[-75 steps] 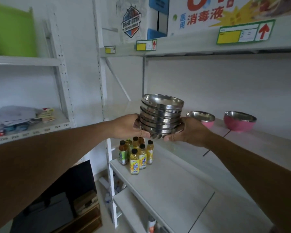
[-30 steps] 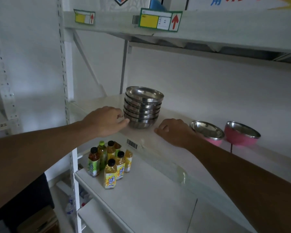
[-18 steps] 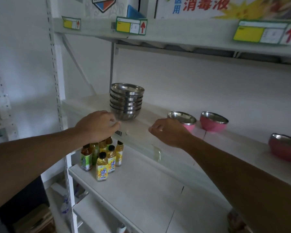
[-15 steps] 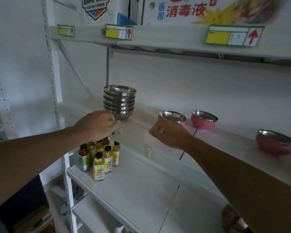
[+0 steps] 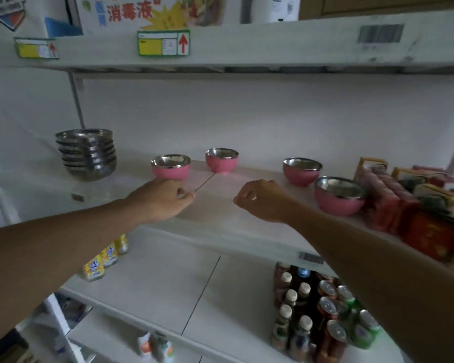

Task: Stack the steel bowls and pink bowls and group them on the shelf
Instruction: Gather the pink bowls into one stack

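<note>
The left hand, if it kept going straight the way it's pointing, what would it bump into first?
Probably the nearest pink bowl, standing on the shelf just beyond the left hand. Depth is hard to judge, so it might slip past on the bowl's right.

steel bowls (image 5: 86,154) stacked upright, left end of shelf (image 5: 220,205); four pink bowls (image 5: 171,167) (image 5: 221,160) (image 5: 302,171) (image 5: 339,195) separate, upright, spread along right.

We see a shop: white metal shelving (image 5: 247,231) with yellow price tags (image 5: 163,43), barcode sticker (image 5: 380,34), grouped bottled drinks (image 5: 317,310).
</note>
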Demonstrator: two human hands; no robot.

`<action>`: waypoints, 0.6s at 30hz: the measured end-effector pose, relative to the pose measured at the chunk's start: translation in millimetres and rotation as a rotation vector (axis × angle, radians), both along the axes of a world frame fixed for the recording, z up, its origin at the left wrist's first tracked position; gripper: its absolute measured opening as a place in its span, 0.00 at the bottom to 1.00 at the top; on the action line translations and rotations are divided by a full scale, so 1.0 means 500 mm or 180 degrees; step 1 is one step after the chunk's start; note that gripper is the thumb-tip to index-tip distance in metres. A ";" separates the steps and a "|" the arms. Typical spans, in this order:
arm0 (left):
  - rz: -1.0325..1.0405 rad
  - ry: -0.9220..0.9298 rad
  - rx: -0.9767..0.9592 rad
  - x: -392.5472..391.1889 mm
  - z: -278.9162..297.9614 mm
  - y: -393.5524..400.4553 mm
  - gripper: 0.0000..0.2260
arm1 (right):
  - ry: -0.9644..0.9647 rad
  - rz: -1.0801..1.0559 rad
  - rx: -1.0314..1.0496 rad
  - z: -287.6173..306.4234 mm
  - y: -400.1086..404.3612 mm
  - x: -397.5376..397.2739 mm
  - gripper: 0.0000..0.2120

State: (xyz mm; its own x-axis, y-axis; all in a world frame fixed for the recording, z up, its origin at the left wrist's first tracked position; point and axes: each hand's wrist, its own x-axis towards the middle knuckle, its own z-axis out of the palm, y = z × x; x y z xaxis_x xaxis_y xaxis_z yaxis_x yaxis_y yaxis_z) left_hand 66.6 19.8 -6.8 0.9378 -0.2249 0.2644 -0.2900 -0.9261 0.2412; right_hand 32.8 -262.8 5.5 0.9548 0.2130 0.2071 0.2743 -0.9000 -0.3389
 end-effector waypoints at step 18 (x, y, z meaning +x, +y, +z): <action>-0.0609 -0.0208 -0.0196 0.094 -0.007 -0.040 0.19 | -0.0187 -0.0864 0.0010 -0.013 -0.097 -0.071 0.12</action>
